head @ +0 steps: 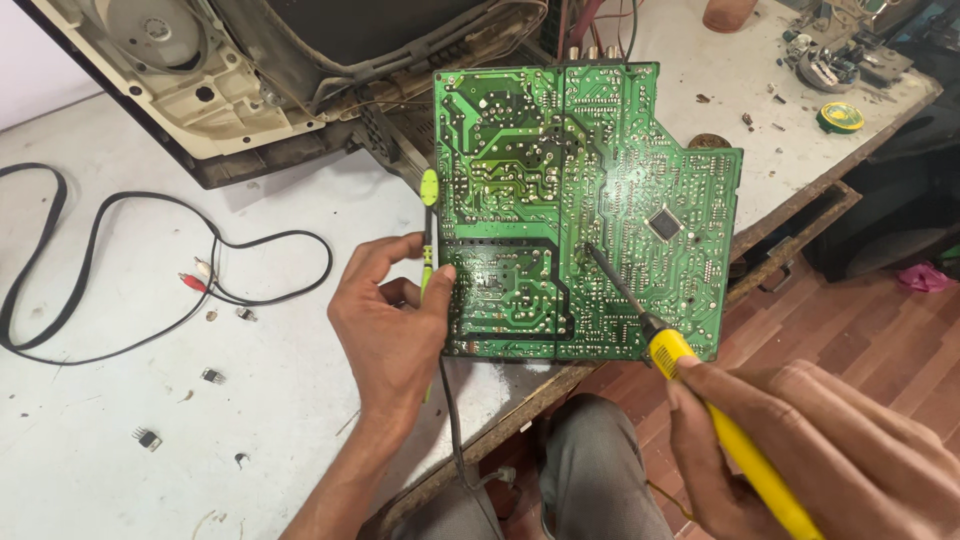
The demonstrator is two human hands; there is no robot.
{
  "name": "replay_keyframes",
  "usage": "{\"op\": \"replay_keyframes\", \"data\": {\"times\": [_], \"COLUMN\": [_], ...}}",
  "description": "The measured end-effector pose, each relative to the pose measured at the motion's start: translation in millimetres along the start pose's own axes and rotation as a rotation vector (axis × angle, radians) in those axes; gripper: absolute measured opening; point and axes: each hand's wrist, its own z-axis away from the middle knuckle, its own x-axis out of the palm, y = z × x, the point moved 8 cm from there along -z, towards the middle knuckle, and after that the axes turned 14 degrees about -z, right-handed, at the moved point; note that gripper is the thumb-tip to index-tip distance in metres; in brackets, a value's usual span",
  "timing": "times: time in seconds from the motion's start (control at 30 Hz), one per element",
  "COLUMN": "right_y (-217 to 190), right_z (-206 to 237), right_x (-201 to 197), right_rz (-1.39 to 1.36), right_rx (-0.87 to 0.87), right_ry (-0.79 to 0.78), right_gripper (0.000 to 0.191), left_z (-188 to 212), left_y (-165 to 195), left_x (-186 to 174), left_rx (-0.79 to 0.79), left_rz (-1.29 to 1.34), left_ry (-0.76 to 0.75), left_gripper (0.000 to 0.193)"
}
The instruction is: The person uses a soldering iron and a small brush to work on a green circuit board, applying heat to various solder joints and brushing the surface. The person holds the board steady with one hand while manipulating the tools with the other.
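Right hand (820,450) grips the yellow iron (735,440), which slants up-left to the board (580,200) at frame centre; left hand (390,320) pinches the board's edge and a green tool (428,235).

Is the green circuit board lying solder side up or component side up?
Solder side up: the circuit board shows bare traces and solder joints, with the soldering iron tip touching them.

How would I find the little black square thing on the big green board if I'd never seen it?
Start at the big green circuit board propped at the table's edge. Go to its right part, above the tip of the yellow soldering iron that the right hand holds. The chip is a flat black square turned like a diamond, the only dark block among shiny solder dots.
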Motion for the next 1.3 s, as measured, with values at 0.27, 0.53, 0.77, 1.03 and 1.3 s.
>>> {"op": "replay_keyframes", "data": {"times": [0.27,0.53,0.77,1.03,1.3], "right_y": [-13.4,-12.2,-11.9,-12.5,-15.3], "right_z": [9.7,17.1,18.0,16.8,18.6], "right_x": [11.3,17.7,17.5,17.4,18.4], "right_rz": [0.091,0.120,0.117,0.100,0.117], "right_rx": [-0.090,-0.102,-0.098,-0.114,-0.157], "right_ry": [0.041,0.028,0.033,0.030,0.059], "right_gripper": [0.022,0.022,0.022,0.022,0.023], "left_z": [-5.4,-8.0,-7.5,-7.0,-7.5], "left_y": [-18.0,-20.2,-19.7,-19.6,-19.9], "left_x": [6.3,9.0,7.5,7.9,8.7], "left_rx": [-0.180,-0.217,-0.167,-0.151,-0.146], "left_rz": [-0.015,0.018,-0.008,-0.005,-0.013], "left_ry": [-0.082,-0.111,-0.088,-0.079,-0.085], "left_gripper": [0.026,0.027,0.027,0.027,0.028]}}
